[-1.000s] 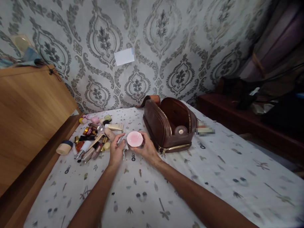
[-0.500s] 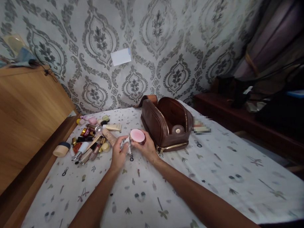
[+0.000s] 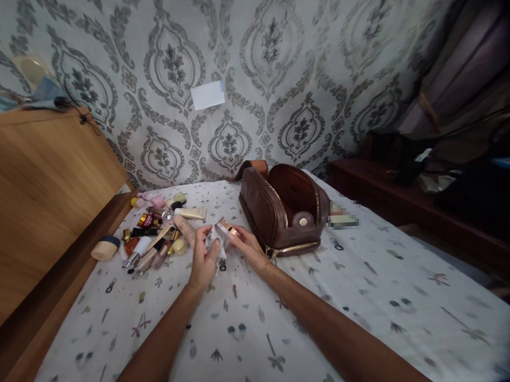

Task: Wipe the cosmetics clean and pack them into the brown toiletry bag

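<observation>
My right hand [image 3: 249,248] holds a round compact [image 3: 228,227] with a shiny rose-gold edge, tilted so its side shows. Fingers of my left hand [image 3: 205,259] are closed on a crumpled white wipe or tissue [image 3: 217,245], just left of the compact. A brown leather bag [image 3: 262,213] stands unzipped with its top gaping, right of my hands. Left of them lies a pile of cosmetics, with a beige bottle [image 3: 184,229], a cream tube [image 3: 190,213] and a small yellow jar [image 3: 179,247] nearest.
A beige jar with a dark lid [image 3: 105,248] sits at the left edge of the patterned sheet [image 3: 252,352]. Beyond it rises a wooden panel [image 3: 50,192]. Behind the bag is a patterned wall; a dark red ledge [image 3: 376,192] runs along the right.
The compact has turned from showing its pink round face to showing its edge. The white wipe is more spread out between my hands. The view has shifted slightly.
</observation>
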### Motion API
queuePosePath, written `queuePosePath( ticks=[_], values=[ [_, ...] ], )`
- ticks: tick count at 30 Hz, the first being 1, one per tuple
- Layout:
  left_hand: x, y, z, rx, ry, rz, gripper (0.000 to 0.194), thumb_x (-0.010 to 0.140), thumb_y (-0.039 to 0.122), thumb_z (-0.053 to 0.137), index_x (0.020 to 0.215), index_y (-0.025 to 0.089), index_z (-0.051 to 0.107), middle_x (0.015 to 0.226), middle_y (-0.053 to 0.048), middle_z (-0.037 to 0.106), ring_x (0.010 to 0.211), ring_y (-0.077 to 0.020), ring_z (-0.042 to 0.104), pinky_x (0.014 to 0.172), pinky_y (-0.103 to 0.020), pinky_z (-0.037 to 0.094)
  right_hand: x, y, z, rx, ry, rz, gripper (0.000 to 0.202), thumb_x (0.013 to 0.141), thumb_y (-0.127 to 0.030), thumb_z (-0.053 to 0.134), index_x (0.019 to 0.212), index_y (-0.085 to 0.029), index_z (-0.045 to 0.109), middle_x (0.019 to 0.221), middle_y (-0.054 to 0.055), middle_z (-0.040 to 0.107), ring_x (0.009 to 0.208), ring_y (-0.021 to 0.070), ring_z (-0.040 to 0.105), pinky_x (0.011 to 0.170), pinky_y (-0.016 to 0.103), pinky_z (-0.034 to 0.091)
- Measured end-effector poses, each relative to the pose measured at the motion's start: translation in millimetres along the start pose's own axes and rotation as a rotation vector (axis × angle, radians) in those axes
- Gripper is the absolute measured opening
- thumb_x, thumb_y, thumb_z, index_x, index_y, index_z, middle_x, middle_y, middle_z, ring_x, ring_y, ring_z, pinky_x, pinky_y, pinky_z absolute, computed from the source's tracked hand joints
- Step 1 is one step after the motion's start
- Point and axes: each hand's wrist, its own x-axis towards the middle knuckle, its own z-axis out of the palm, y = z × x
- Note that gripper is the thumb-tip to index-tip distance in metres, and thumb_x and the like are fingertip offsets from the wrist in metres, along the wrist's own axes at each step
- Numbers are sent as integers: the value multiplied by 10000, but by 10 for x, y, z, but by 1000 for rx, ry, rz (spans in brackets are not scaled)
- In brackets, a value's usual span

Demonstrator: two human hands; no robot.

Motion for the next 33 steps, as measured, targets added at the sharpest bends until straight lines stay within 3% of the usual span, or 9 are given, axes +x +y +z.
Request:
queuePosePath(
  ticks=[5, 8, 11, 14, 16, 18, 23, 27, 33],
  values=[
    [45, 20, -45, 14, -39, -12, 409, 877, 253, 561, 1285, 241, 539, 1338, -60, 584, 1283, -243, 500, 1115, -410, 354, -21, -56, -9, 34, -96, -11, 606, 714, -563, 742, 1199, -206, 675, 1114, 74, 707, 1039, 263, 632, 915, 389, 497],
    [73, 24, -47, -22, -52, -61, 410, 846, 246, 584, 1254, 212, 602, 1326, -73, 620, 1289, -257, 512, 1116, -398, 362, -32, -78, 0, 87, -149, -5, 639, 701, -520, 765, 1243, -207, 638, 1086, 64, 709, 1037, 258, 642, 926, 399, 503],
    [83, 20, -30, -76, -69, -164, 461, 805, 262, 622, 1262, 203, 620, 1322, -98, 630, 1163, -289, 603, 906, -379, 532, -48, -86, 12, 149, -166, 4, 757, 694, -483, 771, 1367, -246, 519, 1130, 58, 686, 1049, 249, 641, 915, 394, 517],
    [86, 14, -25, -153, -141, -302, 542, 795, 298, 637, 1329, 227, 579, 1282, -97, 652, 820, -228, 686, 609, -317, 568, -54, -81, 23, 188, -148, 40, 801, 696, -461, 764, 1401, -267, 438, 1111, 62, 675, 971, 242, 656, 797, 368, 555],
    [88, 8, -29, -231, -208, -332, 539, 806, 336, 640, 1333, 241, 579, 1230, -81, 677, 698, -179, 663, 554, -292, 555, -47, -66, 30, 207, -100, 46, 761, 691, -440, 770, 1354, -264, 440, 1050, 56, 674, 927, 233, 657, 756, 350, 555],
    [84, -2, -27, -322, -247, -345, 536, 825, 394, 641, 1336, 245, 578, 1207, -76, 684, 732, -182, 667, 563, -285, 563, -32, -45, 38, 201, -37, 26, 758, 673, -427, 787, 1318, -270, 422, 1026, 45, 661, 915, 227, 652, 757, 350, 549],
    [41, -37, 33, -430, -276, -389, 620, 837, 512, 653, 1380, 237, 536, 1216, -99, 676, 970, -247, 673, 622, -280, 584, -33, -23, 41, -130, 101, -91, 818, 635, -398, 821, 1325, -246, 410, 1003, 43, 627, 859, 226, 629, 761, 381, 539],
    [26, -28, 85, -452, -235, -357, 559, 821, 500, 688, 1295, 212, 612, 1186, -91, 701, 1062, -254, 656, 789, -302, 573, -90, -53, 39, -462, 147, -250, 720, 692, -335, 774, 1339, -246, 472, 1123, 79, 606, 971, 257, 603, 900, 434, 500],
    [59, 5, 83, -461, -177, -349, 474, 821, 524, 679, 1180, 214, 676, 1092, -78, 729, 1031, -240, 673, 813, -312, 568, -86, -10, 49, -525, 115, -325, 823, 695, -278, 750, 1440, -228, 406, 1239, 125, 546, 1118, 297, 553, 959, 456, 481]
  ],
)
